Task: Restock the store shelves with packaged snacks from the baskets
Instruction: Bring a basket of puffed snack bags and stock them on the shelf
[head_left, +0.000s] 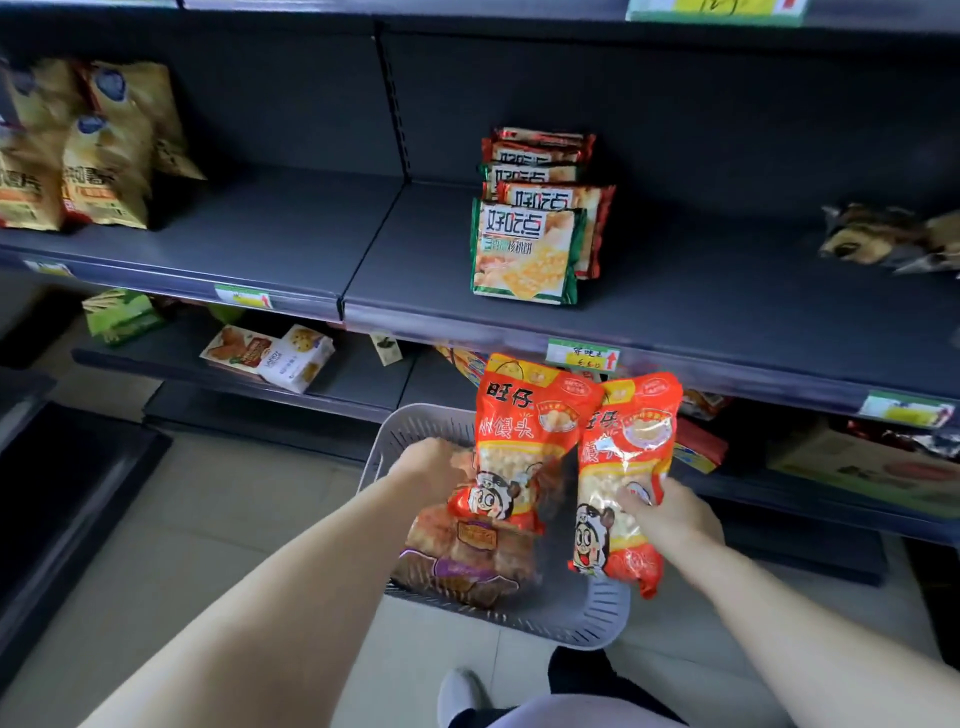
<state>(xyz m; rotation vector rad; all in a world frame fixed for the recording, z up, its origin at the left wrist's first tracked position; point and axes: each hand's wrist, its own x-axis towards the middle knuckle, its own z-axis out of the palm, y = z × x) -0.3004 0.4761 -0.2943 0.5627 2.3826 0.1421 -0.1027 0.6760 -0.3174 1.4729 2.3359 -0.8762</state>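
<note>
Over the grey basket (587, 618), just below the front edge of the middle shelf (675, 317), two snack bags were held upright. The left red bag (524, 431) was gripped low at its side by the left hand (428, 462), fingers curled and partly hidden behind the film; the right red bag (628, 452) was pinched across its lower half by the right hand (670, 519). Both were judged light, soft and slippery, with crushable contents — best taken by a side or bottom seam, not squeezed. Brown packs (467, 556) lay in the basket.
</note>
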